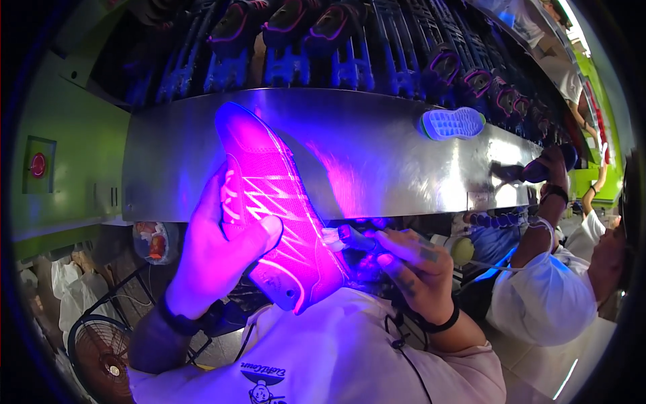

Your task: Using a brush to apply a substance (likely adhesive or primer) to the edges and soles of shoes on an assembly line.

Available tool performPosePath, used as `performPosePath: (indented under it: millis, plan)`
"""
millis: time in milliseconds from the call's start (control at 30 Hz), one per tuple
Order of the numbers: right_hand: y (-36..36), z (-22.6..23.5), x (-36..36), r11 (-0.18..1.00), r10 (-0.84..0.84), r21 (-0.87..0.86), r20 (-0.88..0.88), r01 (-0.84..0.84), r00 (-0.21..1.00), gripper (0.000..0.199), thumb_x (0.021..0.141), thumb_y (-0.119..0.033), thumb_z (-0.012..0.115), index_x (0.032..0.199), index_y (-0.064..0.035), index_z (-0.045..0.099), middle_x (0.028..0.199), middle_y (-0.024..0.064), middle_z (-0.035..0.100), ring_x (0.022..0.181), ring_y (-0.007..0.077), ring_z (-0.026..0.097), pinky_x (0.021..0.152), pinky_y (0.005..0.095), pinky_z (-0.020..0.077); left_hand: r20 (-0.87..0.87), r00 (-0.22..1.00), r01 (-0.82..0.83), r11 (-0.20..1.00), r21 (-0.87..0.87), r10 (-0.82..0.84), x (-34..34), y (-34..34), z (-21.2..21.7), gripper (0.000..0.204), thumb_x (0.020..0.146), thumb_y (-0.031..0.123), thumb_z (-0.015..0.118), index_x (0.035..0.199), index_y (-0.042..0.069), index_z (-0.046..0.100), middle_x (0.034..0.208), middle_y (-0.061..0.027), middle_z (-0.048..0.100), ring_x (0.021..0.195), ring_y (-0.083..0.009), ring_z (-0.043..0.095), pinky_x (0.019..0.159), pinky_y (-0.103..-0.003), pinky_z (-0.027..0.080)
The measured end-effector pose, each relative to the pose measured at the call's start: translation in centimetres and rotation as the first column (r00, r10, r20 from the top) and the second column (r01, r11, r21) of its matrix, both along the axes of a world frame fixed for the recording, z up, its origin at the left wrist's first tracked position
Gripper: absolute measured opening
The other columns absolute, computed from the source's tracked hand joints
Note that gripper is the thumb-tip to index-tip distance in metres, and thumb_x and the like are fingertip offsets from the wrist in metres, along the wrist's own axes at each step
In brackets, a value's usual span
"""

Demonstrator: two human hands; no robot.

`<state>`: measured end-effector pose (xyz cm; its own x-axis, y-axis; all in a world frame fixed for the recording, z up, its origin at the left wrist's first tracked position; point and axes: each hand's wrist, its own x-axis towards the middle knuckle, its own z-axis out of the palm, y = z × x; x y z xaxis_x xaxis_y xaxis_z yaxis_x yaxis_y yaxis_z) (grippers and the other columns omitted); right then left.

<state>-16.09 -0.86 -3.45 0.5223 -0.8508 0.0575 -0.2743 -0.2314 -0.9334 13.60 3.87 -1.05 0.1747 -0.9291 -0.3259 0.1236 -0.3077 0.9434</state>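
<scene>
The left hand (219,252) is clamped on a shoe (279,215), fingers wrapped behind it and the thumb pressed across its side near the heel. The shoe glows pink and violet under a purple light. It is tilted, toe up and to the left against the steel panel (377,161), heel down just above the person's chest. White zigzag lines run along its side.

The right hand (410,259) is closed on a small brush (346,236), fingers pinched together around the handle. The pale bristle end touches the shoe's edge at mid-length, on the side away from the left hand. Both wrists carry dark bands.

Above the shoe, past the top edge of the steel panel, a row of dark shoes (323,40) hangs on blue racks, several with pink-lit collars. Up and to the right of the shoe, a loose sole (453,123) with a pale green rim lies against the panel, tread outward.

Far right of the shoe, another person in a white sleeve (545,296) reaches up toward the panel with a hand (553,165) on a dark shoe (538,170). Below and left of the shoe, near the floor, stands a fan (101,350) with a wire guard. To the left of the panel is a green wall (67,155) with a red button.
</scene>
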Motion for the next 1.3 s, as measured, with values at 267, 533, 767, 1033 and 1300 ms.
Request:
performPosePath:
  millis: [267,533,767,1033,1300]
  plan:
    - [-0.6,0.5,-0.2,0.999,0.028,0.02,-0.069,-0.027,0.997,0.034,0.09,-0.004,0.075,0.124,-0.0044,0.076,0.114,0.0154,0.078,0.097,0.0298,0.073,0.091,0.0395,0.0555,0.08,0.995,-0.058,0.998,0.004,0.058,0.9,-0.4,-1.0,0.072,0.093,0.015,0.074,0.154,-0.003,0.04,0.137,-0.0106,0.058,0.125,-0.0184,0.058,0.107,-0.036,0.048]
    - [-0.9,0.8,-0.6,0.997,0.045,-0.049,-0.138,-0.052,0.989,0.04,0.085,-0.002,0.075,0.124,-0.0062,0.076,0.115,0.0147,0.078,0.103,0.0321,0.074,0.091,0.039,0.0559,0.042,0.988,-0.147,0.989,0.0,0.146,1.3,-0.2,-1.6,0.065,0.098,0.02,0.07,0.151,-0.004,0.041,0.127,-0.009,0.059,0.119,-0.0163,0.059,0.101,-0.03,0.05]
    - [-1.8,1.9,-0.1,0.959,0.017,-0.274,-0.186,-0.068,0.982,0.047,0.081,0.001,0.075,0.127,-0.0046,0.074,0.113,0.0179,0.075,0.093,0.0332,0.072,0.082,0.0389,0.0576,-0.187,0.96,-0.199,0.977,0.078,0.211,0.9,-0.4,-1.7,0.054,0.102,0.023,0.064,0.147,0.0,0.045,0.125,-0.0067,0.063,0.115,-0.0153,0.064,0.098,-0.033,0.053]
    - [-4.3,3.7,0.6,0.854,0.053,-0.508,-0.13,-0.113,0.99,0.053,0.073,0.01,0.072,0.124,-0.0024,0.075,0.11,0.0155,0.075,0.088,0.0311,0.07,0.076,0.0378,0.057,-0.559,0.798,-0.136,0.971,0.195,0.224,-0.1,-0.6,-0.9,0.045,0.108,0.031,0.056,0.142,0.003,0.051,0.129,-0.0097,0.065,0.118,-0.0194,0.066,0.101,-0.038,0.055]
    - [-6.4,5.5,1.5,0.708,0.083,-0.695,-0.095,-0.126,0.992,0.051,0.072,0.01,0.075,0.121,-0.0042,0.074,0.105,0.011,0.076,0.085,0.0272,0.067,0.073,0.0347,0.0564,-0.822,0.464,-0.183,0.944,0.276,0.331,0.2,2.3,-2.9,0.06,0.103,0.01,0.065,0.155,0.0,0.036,0.14,-0.015,0.057,0.128,-0.0237,0.061,0.108,-0.041,0.052]
